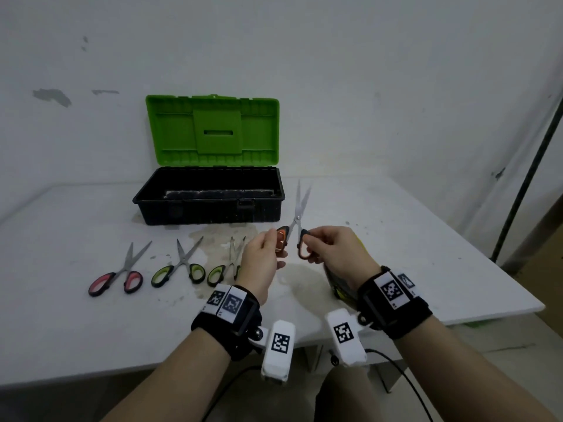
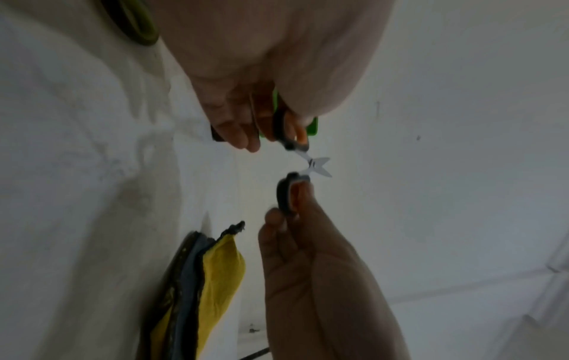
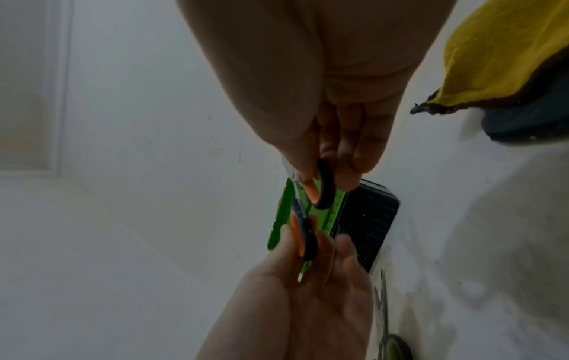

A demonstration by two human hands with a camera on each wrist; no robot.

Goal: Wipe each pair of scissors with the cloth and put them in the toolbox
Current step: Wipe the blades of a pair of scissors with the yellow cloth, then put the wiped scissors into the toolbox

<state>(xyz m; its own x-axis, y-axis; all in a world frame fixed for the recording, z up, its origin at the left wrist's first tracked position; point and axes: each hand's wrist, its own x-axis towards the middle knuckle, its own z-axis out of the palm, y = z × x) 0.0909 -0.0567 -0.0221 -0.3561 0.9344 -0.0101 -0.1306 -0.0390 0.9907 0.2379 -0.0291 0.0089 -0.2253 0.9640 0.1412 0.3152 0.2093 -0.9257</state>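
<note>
Orange-handled scissors (image 1: 297, 222) hang above the table with their blades slightly parted and pointing away from me. My left hand (image 1: 265, 254) pinches the left handle loop (image 2: 289, 132), and my right hand (image 1: 332, 248) pinches the right handle loop (image 3: 323, 190). The toolbox (image 1: 210, 196), black with a raised green lid (image 1: 213, 129), stands open just beyond. A yellow and grey cloth (image 2: 212, 275) lies on the table under my right wrist, mostly hidden in the head view. The cloth (image 3: 499, 58) shows at the top right of the right wrist view.
Three more pairs lie in a row at the left front of the table (image 1: 426, 239): red-handled scissors (image 1: 118, 275), green-handled scissors (image 1: 182, 266) and another green-handled pair (image 1: 228, 263) partly behind my left hand. A dark pole (image 1: 530, 166) leans at the right.
</note>
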